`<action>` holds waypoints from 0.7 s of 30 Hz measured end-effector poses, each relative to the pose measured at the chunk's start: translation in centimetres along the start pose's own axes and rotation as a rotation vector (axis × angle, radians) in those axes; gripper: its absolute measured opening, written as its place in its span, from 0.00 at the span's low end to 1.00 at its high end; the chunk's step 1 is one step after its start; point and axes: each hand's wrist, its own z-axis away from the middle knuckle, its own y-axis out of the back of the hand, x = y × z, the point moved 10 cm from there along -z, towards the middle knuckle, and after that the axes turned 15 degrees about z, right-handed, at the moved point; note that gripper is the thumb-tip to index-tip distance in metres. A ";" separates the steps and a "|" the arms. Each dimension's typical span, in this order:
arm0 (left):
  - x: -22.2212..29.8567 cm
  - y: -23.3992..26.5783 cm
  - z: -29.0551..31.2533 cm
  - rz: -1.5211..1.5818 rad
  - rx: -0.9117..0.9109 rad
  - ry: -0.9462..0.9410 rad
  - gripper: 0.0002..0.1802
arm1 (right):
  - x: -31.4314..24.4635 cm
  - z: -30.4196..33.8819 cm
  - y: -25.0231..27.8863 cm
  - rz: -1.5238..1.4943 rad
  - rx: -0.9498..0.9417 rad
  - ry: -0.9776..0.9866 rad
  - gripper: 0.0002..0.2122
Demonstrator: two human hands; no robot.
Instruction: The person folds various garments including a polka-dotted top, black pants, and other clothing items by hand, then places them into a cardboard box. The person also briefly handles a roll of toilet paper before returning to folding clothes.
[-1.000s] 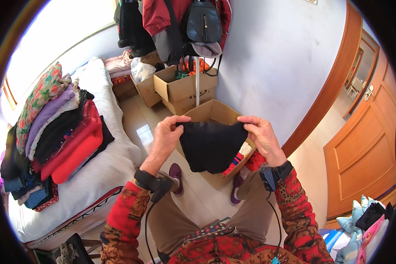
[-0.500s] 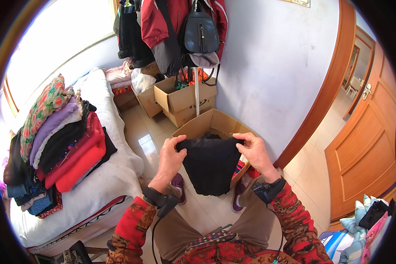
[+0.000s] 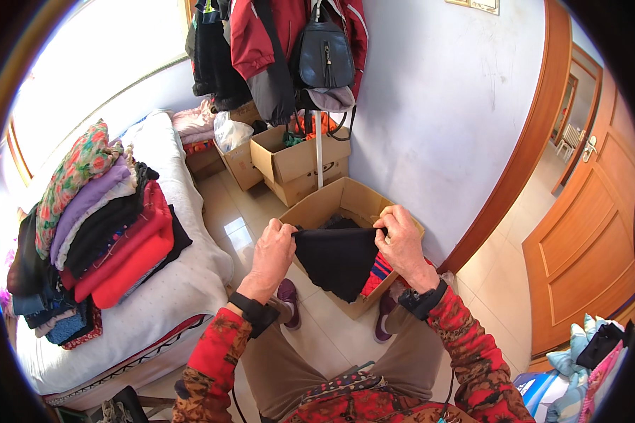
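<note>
Both hands up in front of the chest, holding one dark folded garment (image 3: 337,259) stretched between them. Left hand (image 3: 274,255) pinches its upper left corner, grip pressed together on the cloth; right hand (image 3: 403,243) pinches the upper right corner the same way, fingers curled over the edge. Garment hangs down from the two corners, tapering toward the bottom, right above an open cardboard box (image 3: 356,204) on the tiled floor (image 3: 222,204). Box has dark and red cloth inside, partly hidden by the garment. Both wrists carry black bands; sleeves are red patterned. Bed (image 3: 159,310) to the left with a leaning stack of folded clothes (image 3: 95,225), red, black, lilac, floral. Behind the near box, two more cardboard boxes (image 3: 296,158) by the wall, a coat rack with a red jacket (image 3: 261,42) and black bag (image 3: 324,56) above them. Wooden door (image 3: 585,240) to the right.
</note>
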 end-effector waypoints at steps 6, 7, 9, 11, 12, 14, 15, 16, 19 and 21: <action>3.9 1.8 0.3 0.146 0.048 -0.169 0.10 | 1.0 -2.0 1.0 0.120 0.042 -0.045 0.04; 3.4 1.1 0.4 0.191 -0.024 -0.053 0.11 | 1.9 -2.1 0.2 0.086 -0.046 -0.120 0.03; 2.1 -0.6 1.7 0.263 -0.175 0.215 0.12 | 3.4 -1.8 -1.7 0.012 -0.224 -0.265 0.01; 2.6 -0.5 2.0 0.340 -0.175 0.231 0.13 | 4.1 -1.8 -3.2 -0.219 -0.265 -0.380 0.02; 2.6 -0.5 2.3 0.396 -0.178 0.260 0.13 | 4.1 -1.8 -4.0 -0.363 -0.276 -0.428 0.03; 3.1 -0.8 2.8 0.555 -0.167 0.281 0.11 | 3.7 -2.2 -5.0 -0.605 -0.196 -0.452 0.04; 3.6 -1.1 3.2 0.656 -0.153 0.273 0.10 | 3.8 -2.2 -5.6 -0.728 -0.169 -0.506 0.05; 4.0 -1.5 3.6 0.749 -0.151 0.296 0.09 | 3.4 -2.3 -6.1 -0.847 -0.142 -0.514 0.05; 6.2 -3.8 5.3 0.885 -0.201 0.304 0.08 | 2.5 -0.8 -8.4 -1.122 -0.199 -0.703 0.05; 7.7 -5.0 6.0 0.931 -0.242 0.307 0.09 | 1.2 1.0 -9.8 -1.259 -0.337 -0.846 0.05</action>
